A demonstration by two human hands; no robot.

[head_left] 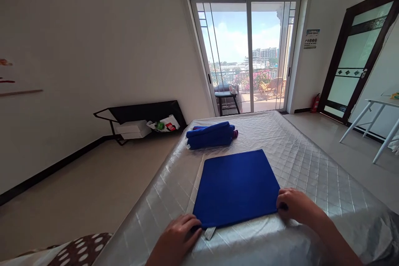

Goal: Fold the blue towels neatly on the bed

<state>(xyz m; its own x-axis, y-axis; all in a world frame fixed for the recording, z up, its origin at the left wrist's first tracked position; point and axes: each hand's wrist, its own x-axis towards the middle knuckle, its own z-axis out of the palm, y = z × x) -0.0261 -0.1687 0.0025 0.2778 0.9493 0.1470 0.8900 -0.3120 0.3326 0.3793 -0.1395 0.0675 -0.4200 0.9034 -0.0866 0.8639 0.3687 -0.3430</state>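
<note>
A blue cloth [237, 187] lies flat and folded square on a plastic-wrapped mattress [311, 174]. My left hand [176, 237] pinches its near left corner, beside a small white label. My right hand [296, 205] grips the near right corner with fingers curled over the edge. Farther up the mattress sits a stack of folded blue cloths [210, 135] with a bit of purple showing at its right end.
A low black shelf [140, 118] with white boxes and a bag stands by the left wall. Glass sliding doors [246, 54] open on a balcony ahead. A white table [380, 112] is at the right, and a red fire extinguisher [316, 103] by the dark door.
</note>
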